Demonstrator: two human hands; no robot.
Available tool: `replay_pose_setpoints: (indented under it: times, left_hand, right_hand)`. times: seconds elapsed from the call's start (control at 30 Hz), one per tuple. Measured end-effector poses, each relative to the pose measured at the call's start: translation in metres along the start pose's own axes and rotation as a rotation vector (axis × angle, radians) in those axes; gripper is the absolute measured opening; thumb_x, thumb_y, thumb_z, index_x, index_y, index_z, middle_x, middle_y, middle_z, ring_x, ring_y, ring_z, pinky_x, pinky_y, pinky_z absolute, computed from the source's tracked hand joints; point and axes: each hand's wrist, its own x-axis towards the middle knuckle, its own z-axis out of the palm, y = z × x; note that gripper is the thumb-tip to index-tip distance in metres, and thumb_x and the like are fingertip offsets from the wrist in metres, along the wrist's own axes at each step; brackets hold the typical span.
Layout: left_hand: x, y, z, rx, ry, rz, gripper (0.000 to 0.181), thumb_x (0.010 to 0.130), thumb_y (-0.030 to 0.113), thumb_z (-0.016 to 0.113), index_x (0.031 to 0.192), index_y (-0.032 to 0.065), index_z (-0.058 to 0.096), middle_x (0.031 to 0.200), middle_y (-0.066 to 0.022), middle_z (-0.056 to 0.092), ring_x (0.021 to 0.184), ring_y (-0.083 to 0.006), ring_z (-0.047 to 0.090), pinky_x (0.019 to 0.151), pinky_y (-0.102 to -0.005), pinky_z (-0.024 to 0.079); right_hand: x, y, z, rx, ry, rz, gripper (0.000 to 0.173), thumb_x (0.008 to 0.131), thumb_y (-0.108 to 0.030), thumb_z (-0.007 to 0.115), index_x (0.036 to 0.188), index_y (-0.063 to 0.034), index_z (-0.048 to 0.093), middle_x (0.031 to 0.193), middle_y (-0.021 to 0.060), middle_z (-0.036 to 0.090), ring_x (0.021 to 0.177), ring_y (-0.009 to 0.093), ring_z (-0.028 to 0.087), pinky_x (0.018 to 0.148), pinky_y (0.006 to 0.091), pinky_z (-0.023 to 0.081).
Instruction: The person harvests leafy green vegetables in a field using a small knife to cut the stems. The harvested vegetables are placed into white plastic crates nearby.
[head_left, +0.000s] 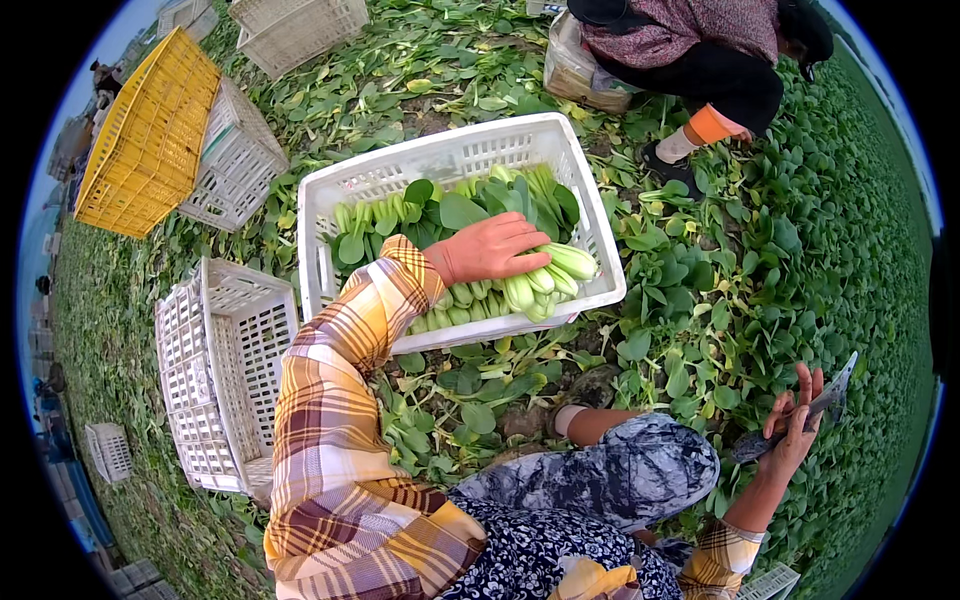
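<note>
My left hand (491, 246) is inside a white plastic crate (457, 139), its fingers curled over a bunch of pale-stemmed bok choy (559, 271). More bok choy (367, 217) lies in rows around it, leaves towards the middle and stems towards the crate's long sides. Out to the right, above the growing plants, my right hand (793, 427) grips a knife (829, 397) with a broad blade pointing up and away. Part of its dark handle shows below the palm. The leaves directly under my left hand are hidden.
An open white crate (251, 360) rests on its side to the left. Beyond it, a yellow crate (154, 142) leans on another white crate (236, 161). A co-worker (690, 67) crouches at the upper right. Standing bok choy (795, 262) fills the right side; loose leaves (465, 390) litter the ground.
</note>
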Motion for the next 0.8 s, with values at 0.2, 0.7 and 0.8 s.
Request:
replay_pose_setpoints:
  times: [0.2,0.7,0.8]
  left_hand:
    - [-0.005,-0.033,0.068,-0.117,-0.136,0.128,0.026,0.071,0.007,0.053,0.097,0.0038,0.050,0.099,-0.0111,0.054,0.087,-0.0250,0.053,0.079,-0.0353,0.043]
    - [-0.023,-0.025,0.145,-0.465,-0.650,0.027,0.082,0.053,0.007,0.059,0.129,-0.0007,0.028,0.140,-0.0177,0.023,0.132,-0.0321,0.018,0.108,-0.0479,0.011]
    - [-0.029,-0.025,0.144,-0.503,-0.687,0.011,0.097,0.049,0.012,0.062,0.135,0.0002,0.020,0.142,-0.0166,0.020,0.134,-0.0303,0.014,0.109,-0.0487,0.007]
  right_hand:
    - [-0.014,0.005,-0.051,-0.211,0.205,0.051,0.054,0.089,-0.025,0.053,0.131,0.0006,0.031,0.126,0.0108,0.044,0.068,0.007,0.048,0.039,0.0144,0.037]
    - [-0.036,0.042,-0.094,-0.399,0.278,0.247,0.051,0.087,-0.019,0.055,0.129,0.0018,0.035,0.117,0.0098,0.050,0.066,0.007,0.050,0.040,0.0153,0.037]
    - [-0.042,0.058,-0.094,-0.389,0.255,0.319,0.052,0.087,-0.021,0.055,0.130,0.0003,0.035,0.116,0.0080,0.052,0.064,0.005,0.050,0.041,0.0152,0.036]
